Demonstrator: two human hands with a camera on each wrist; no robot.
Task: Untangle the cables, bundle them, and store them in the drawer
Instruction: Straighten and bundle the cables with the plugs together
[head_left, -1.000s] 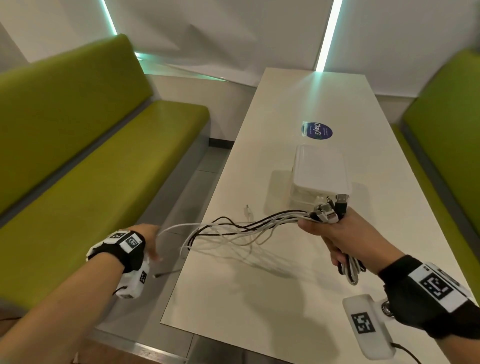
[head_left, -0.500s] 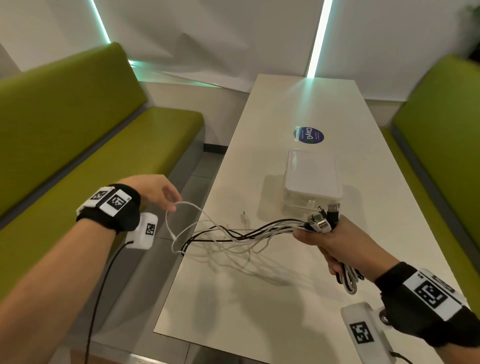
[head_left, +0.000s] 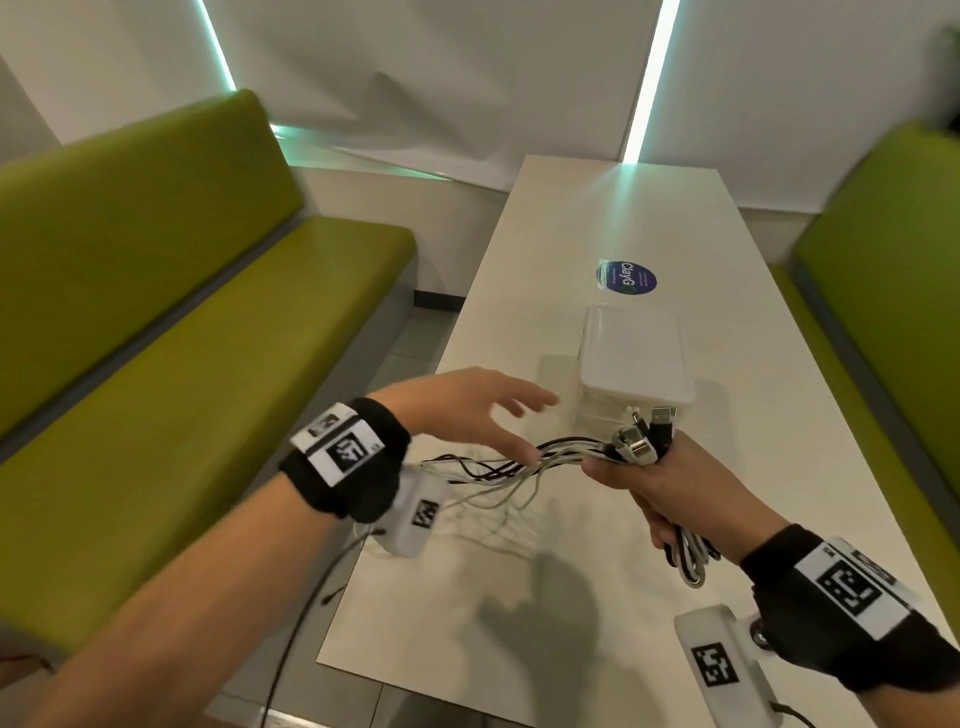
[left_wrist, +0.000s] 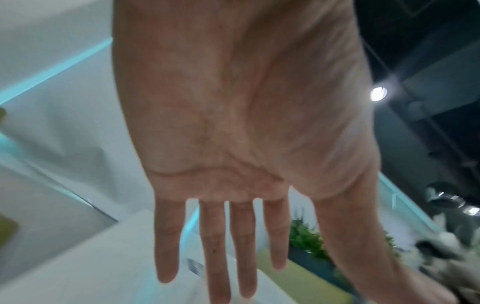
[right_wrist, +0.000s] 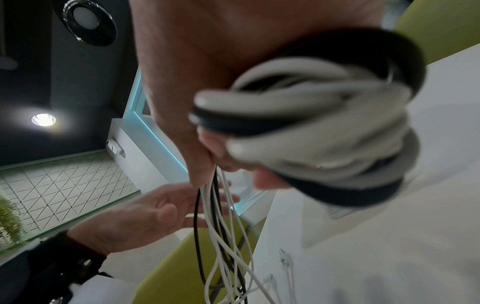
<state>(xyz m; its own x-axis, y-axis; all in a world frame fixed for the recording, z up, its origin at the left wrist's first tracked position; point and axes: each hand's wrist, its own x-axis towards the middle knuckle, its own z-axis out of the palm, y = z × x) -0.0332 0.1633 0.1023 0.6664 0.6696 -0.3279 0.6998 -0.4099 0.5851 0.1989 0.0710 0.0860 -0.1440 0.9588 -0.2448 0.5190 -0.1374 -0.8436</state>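
From my head camera I see the whole white table (head_left: 597, 597) with green benches on both sides, which neither wrist view gives me. My right wrist camera shows what the head view hides: the folded loops of the cables (right_wrist: 324, 127), white and black, bulging out of my fist close to the lens, and loose strands hanging down past my left palm. My left wrist camera shows only my own palm and straight fingers (left_wrist: 215, 246), with nothing in them.

My right hand (head_left: 670, 488) is curled tight round the cables (head_left: 524, 457). Their plug ends stick up above my thumb, and a short loop hangs below my fist. The free strands run leftward over the table edge.

My left hand (head_left: 467, 410) is spread, fingers apart and relaxed, hovering just above the strands. The thumb tip looks very close to them, but I cannot tell whether it touches.

The white drawer box (head_left: 636, 364) stands on the table just beyond my right fist, its clear front closed.

A round blue sticker (head_left: 626, 278) beyond the box reads "ClayG"; the smaller print is too small to read. Both wristbands carry black-and-white square code markers.
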